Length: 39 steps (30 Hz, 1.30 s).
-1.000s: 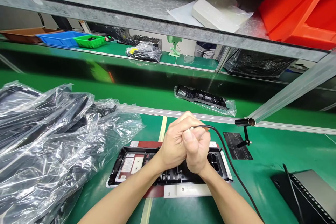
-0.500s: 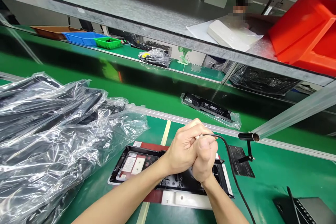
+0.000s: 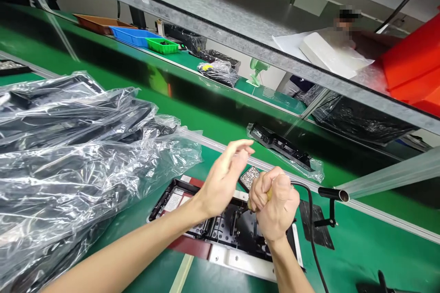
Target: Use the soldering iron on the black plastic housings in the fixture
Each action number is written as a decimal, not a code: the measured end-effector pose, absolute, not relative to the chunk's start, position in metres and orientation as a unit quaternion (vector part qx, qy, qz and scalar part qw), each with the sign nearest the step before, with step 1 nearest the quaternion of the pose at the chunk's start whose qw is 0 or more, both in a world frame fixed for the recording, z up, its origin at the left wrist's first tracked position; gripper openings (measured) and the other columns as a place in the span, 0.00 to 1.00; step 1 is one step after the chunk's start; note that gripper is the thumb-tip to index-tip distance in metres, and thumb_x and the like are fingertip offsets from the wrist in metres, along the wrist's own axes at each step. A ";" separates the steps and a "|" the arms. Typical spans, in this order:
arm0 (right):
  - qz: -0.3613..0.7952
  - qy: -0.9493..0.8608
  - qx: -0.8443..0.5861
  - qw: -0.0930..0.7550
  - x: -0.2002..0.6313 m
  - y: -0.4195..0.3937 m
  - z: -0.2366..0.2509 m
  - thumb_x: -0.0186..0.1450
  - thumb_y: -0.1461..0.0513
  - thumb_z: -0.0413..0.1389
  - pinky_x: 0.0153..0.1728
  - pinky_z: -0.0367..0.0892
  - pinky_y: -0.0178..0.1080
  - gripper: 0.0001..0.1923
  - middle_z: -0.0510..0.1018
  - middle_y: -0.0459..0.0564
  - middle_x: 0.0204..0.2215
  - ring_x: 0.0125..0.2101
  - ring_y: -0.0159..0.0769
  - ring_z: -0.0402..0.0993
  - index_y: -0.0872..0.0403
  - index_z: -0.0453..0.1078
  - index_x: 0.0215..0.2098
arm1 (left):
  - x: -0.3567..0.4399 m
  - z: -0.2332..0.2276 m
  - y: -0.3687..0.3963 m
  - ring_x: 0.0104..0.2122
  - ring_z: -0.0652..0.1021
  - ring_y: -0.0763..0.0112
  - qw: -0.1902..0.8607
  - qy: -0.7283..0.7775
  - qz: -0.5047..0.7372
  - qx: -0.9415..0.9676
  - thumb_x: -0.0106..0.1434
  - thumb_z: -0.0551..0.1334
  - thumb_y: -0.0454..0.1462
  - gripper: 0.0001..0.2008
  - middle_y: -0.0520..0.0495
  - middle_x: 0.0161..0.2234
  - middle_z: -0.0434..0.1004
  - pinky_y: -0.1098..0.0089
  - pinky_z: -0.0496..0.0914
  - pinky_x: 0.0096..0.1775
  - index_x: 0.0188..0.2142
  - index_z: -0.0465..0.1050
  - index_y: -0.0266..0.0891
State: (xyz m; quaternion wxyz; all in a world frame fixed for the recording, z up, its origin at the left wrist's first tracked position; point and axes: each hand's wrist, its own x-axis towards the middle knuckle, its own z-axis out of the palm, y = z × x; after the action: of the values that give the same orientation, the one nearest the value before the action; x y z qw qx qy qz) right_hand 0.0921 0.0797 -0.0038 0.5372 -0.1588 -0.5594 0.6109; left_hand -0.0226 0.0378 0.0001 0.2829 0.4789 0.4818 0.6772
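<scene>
Corded tool gripped over the black tray, left hand hovering open

Right hand [image 3: 277, 206] has its fingers clamped round a corded tool [image 3: 267, 195] above the black tray [image 3: 227, 226] on the green table [image 3: 371, 247]; left hand [image 3: 223, 178] hovers beside it, fingers apart; working the tray looks in hand; next calls for steady aim.

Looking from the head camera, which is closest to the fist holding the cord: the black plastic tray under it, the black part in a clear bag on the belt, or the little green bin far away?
1. Black plastic tray in its white fixture: right under the right hand, which grips a tool with a black cord.
2. Black part in a clear bag: beyond the hand, on the belt.
3. Small green bin: far back left.
</scene>
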 end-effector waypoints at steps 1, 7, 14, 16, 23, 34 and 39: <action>0.611 -0.559 -0.159 0.537 0.092 0.080 -0.003 0.73 0.51 0.51 0.11 0.51 0.29 0.21 0.55 0.37 0.15 0.13 0.24 0.50 0.52 0.60 0.25 | -0.028 -0.004 0.033 0.48 0.75 0.66 0.287 0.508 0.667 0.463 0.75 0.51 0.49 0.18 0.46 0.49 0.75 0.65 0.69 0.52 0.57 0.68 0.44; 0.610 -0.556 -0.165 0.540 0.091 0.079 0.000 0.72 0.51 0.51 0.11 0.51 0.29 0.21 0.55 0.37 0.15 0.13 0.24 0.49 0.52 0.61 0.24 | -0.049 -0.035 -0.003 0.31 0.71 0.72 0.310 0.620 0.462 0.553 0.74 0.55 0.46 0.14 0.53 0.32 0.73 0.70 0.63 0.34 0.36 0.72 0.41; 0.615 -0.552 -0.164 0.539 0.092 0.078 0.001 0.72 0.52 0.51 0.11 0.49 0.28 0.21 0.55 0.37 0.14 0.13 0.24 0.48 0.52 0.62 0.24 | -0.050 -0.064 -0.019 0.27 0.72 0.72 0.345 0.635 0.318 0.614 0.70 0.62 0.43 0.09 0.55 0.26 0.74 0.71 0.57 0.31 0.35 0.73 0.41; 0.615 -0.551 -0.168 0.538 0.092 0.077 0.002 0.72 0.51 0.52 0.11 0.50 0.29 0.21 0.55 0.37 0.14 0.13 0.24 0.48 0.52 0.62 0.24 | -0.050 -0.068 -0.019 0.28 0.73 0.71 0.340 0.640 0.306 0.618 0.69 0.63 0.42 0.08 0.55 0.28 0.75 0.71 0.57 0.31 0.36 0.73 0.41; 0.616 -0.551 -0.171 0.536 0.093 0.078 0.002 0.72 0.51 0.52 0.11 0.50 0.29 0.21 0.55 0.37 0.14 0.13 0.24 0.49 0.52 0.62 0.24 | -0.051 -0.073 -0.018 0.29 0.73 0.71 0.318 0.640 0.291 0.636 0.70 0.60 0.40 0.10 0.54 0.31 0.75 0.70 0.56 0.32 0.31 0.71 0.41; 0.615 -0.552 -0.170 0.538 0.093 0.077 0.004 0.71 0.51 0.52 0.11 0.50 0.29 0.21 0.55 0.37 0.14 0.13 0.24 0.48 0.52 0.62 0.23 | -0.051 -0.076 -0.020 0.29 0.72 0.71 0.321 0.640 0.281 0.639 0.72 0.58 0.41 0.12 0.55 0.32 0.76 0.70 0.56 0.33 0.32 0.70 0.41; 0.615 -0.551 -0.171 0.538 0.092 0.077 0.004 0.72 0.51 0.52 0.11 0.50 0.29 0.21 0.55 0.37 0.14 0.13 0.25 0.48 0.52 0.62 0.23 | -0.051 -0.075 -0.019 0.30 0.73 0.71 0.321 0.640 0.280 0.640 0.72 0.59 0.41 0.11 0.55 0.32 0.75 0.70 0.55 0.33 0.32 0.70 0.41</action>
State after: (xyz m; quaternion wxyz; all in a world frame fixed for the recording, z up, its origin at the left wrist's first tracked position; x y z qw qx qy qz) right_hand 0.0920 0.0769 0.0040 0.5377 -0.1711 -0.5511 0.6147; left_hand -0.0510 -0.0188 -0.0752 0.3206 0.6401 0.6398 0.2795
